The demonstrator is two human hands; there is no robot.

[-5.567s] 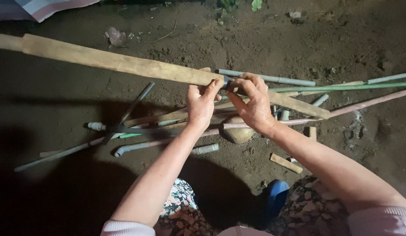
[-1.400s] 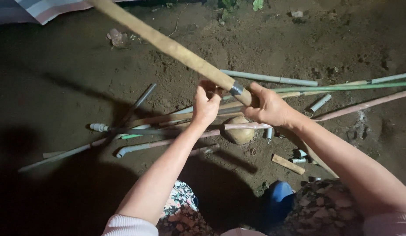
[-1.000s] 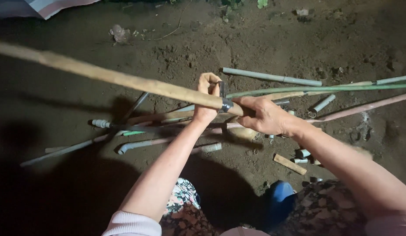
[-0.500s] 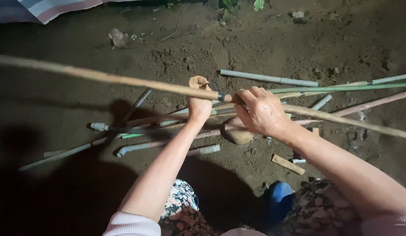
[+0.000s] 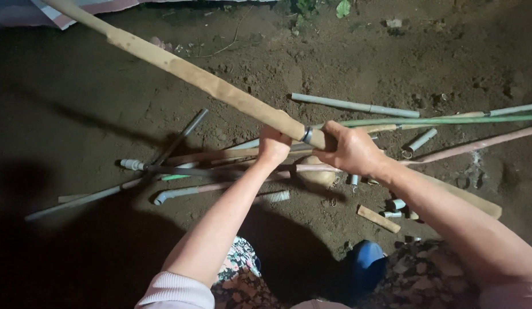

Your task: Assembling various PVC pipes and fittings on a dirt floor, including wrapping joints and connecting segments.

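Both hands close around 1 long wooden pole [image 5: 208, 86] held above bare earth. Right hand [image 5: 351, 151] wraps the pole's near end, fingers curled over the top, just past a thin metal ring [image 5: 306, 135] that circles the wood. Left hand [image 5: 274, 146] grips from beneath, on the other side of that ring, knuckles toward the camera. From the hands the pole slants away toward 10 o'clock and leaves the view at the upper left corner.

Nearest the person, at 6 o'clock, lie floral cloth [image 5: 243, 274] and a blue object [image 5: 366, 266]. Beyond them, a small wooden offcut [image 5: 379, 219] rests on the soil [image 5: 311, 57] at 4 o'clock. Under the hands a scatter of grey pipes [image 5: 180, 191] crosses the ground toward 9 o'clock, with a short coiled spring [image 5: 274, 197] beside them. A green rod [image 5: 449, 121] and a pinkish tube [image 5: 477, 146] run off toward 3 o'clock. Farther out, at 1 o'clock, 1 grey pipe length [image 5: 354, 106] lies alone. Striped fabric [image 5: 77, 8] edges the far left corner at 11 o'clock.
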